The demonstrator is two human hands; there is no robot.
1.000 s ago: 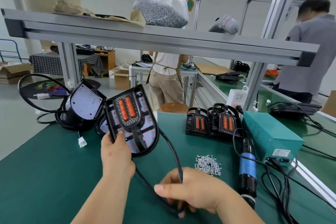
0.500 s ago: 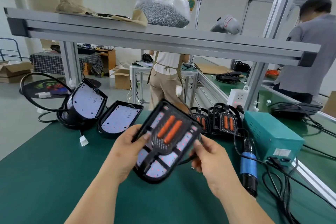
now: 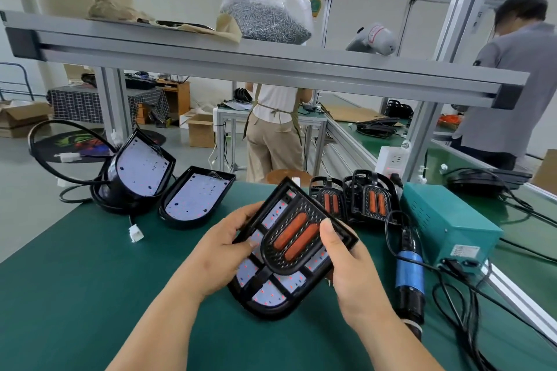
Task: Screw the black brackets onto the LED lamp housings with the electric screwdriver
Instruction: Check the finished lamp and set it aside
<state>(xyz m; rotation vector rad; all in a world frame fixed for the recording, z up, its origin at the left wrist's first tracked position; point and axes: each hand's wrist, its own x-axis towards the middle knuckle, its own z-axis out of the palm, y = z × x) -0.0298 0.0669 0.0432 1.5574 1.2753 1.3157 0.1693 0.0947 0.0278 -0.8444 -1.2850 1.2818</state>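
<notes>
Both hands hold one LED lamp housing [image 3: 272, 292] tilted over the green bench, its black bracket [image 3: 294, 245] with two orange bars lying on the LED board. My left hand [image 3: 224, 250] grips the housing's left edge. My right hand [image 3: 346, 268] grips its right edge, thumb on the bracket. The blue and black electric screwdriver [image 3: 410, 274] lies on the bench just right of my right hand. Two bare housings [image 3: 197, 200] [image 3: 141, 167] stand at the left; two bracketed lamps [image 3: 375, 199] stand behind.
A teal power box [image 3: 449, 223] sits at the right with black cables [image 3: 470, 304] trailing to the bench edge. A white connector [image 3: 135, 233] lies at the left. An aluminium shelf rail [image 3: 271, 62] crosses overhead, carrying a bag of screws [image 3: 265, 21]. Two people work behind.
The housing came down from upright at the left to the centre. My right hand left the black cable and took the housing's right edge, then set its thumb on the bracket.
</notes>
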